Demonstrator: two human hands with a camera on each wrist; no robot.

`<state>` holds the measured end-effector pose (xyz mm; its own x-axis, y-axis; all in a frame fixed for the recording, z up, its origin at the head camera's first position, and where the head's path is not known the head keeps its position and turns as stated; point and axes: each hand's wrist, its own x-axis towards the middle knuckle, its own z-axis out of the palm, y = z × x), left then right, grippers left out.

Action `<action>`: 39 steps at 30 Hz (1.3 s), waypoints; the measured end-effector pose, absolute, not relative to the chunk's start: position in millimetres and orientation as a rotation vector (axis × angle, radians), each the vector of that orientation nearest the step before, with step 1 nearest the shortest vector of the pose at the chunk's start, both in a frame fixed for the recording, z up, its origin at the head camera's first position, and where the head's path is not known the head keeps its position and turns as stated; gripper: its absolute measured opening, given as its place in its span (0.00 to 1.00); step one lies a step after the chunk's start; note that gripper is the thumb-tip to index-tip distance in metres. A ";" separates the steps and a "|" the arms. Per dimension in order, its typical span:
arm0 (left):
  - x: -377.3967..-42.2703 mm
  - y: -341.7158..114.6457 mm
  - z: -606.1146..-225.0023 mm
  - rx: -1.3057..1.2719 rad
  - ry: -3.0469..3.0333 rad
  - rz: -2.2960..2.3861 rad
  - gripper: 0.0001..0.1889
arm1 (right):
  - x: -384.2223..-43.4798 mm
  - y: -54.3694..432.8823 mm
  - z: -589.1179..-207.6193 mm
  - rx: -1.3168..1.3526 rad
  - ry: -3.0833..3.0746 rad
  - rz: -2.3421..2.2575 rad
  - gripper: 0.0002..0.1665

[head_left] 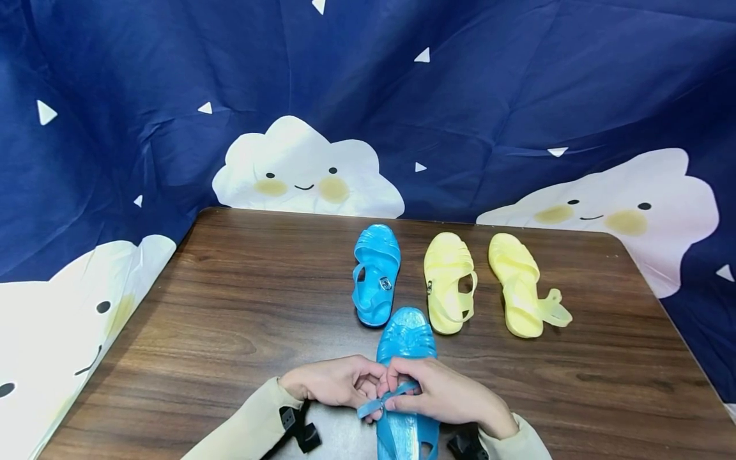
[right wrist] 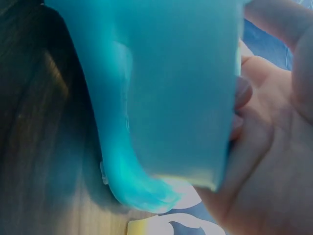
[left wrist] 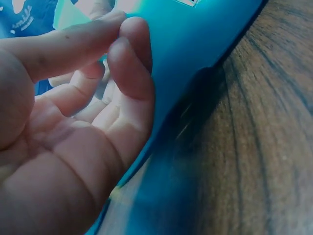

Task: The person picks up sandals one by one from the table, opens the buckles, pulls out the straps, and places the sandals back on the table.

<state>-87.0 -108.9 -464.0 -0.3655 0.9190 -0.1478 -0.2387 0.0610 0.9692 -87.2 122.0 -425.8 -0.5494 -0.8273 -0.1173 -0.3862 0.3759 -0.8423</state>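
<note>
A blue sandal [head_left: 407,332] lies toe-away at the near edge of the table, between my two hands. Its blue ankle strap [head_left: 370,407] stretches across the top, with a small buckle along it. My left hand [head_left: 336,381] grips the strap near the buckle, fingers curled. From the other side, my right hand [head_left: 445,391] pinches the strap between thumb and fingers. In the left wrist view, the left fingertips [left wrist: 132,63] meet close beside the sandal's blue side. A broad blue part of the sandal [right wrist: 181,98] hides most of the right fingers in the right wrist view.
Another blue sandal [head_left: 376,275], its strap fastened, lies just beyond the toe of the one in hand. To its right are a fastened yellow sandal [head_left: 450,281] and a second yellow sandal [head_left: 517,287] with its strap loose. A cloud-print curtain [head_left: 460,96] hangs behind the table.
</note>
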 end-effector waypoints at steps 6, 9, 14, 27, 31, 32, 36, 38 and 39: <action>-87.8 -110.7 -466.1 0.739 1.288 1.511 0.13 | -87.2 122.5 -428.2 -1.028 2.103 -1.086 0.11; -88.1 -110.5 -466.8 0.725 1.271 1.505 0.13 | -87.4 123.0 -428.4 -1.028 2.106 -1.081 0.12; -88.3 -109.8 -468.3 0.744 1.263 1.498 0.13 | -87.8 123.7 -428.3 -1.016 2.114 -1.071 0.14; -87.8 -109.3 -466.4 0.687 1.296 1.492 0.13 | -87.3 124.5 -429.4 -0.954 2.202 -1.078 0.19; -88.2 -109.6 -466.9 0.693 1.296 1.497 0.13 | -87.0 123.7 -430.0 -0.931 2.249 -1.085 0.20; -88.2 -109.7 -467.2 0.692 1.295 1.501 0.13 | -87.1 123.4 -429.9 -0.930 2.262 -1.088 0.20; -87.6 -109.6 -467.9 0.689 1.287 1.518 0.13 | -86.9 122.8 -427.2 -0.972 2.304 -1.093 0.18; -87.1 -109.0 -467.6 0.683 1.284 1.524 0.13 | -86.2 122.4 -425.1 -1.025 2.317 -1.077 0.16; -86.9 -108.8 -467.3 0.684 1.282 1.526 0.13 | -85.6 122.1 -423.9 -1.061 2.321 -1.064 0.14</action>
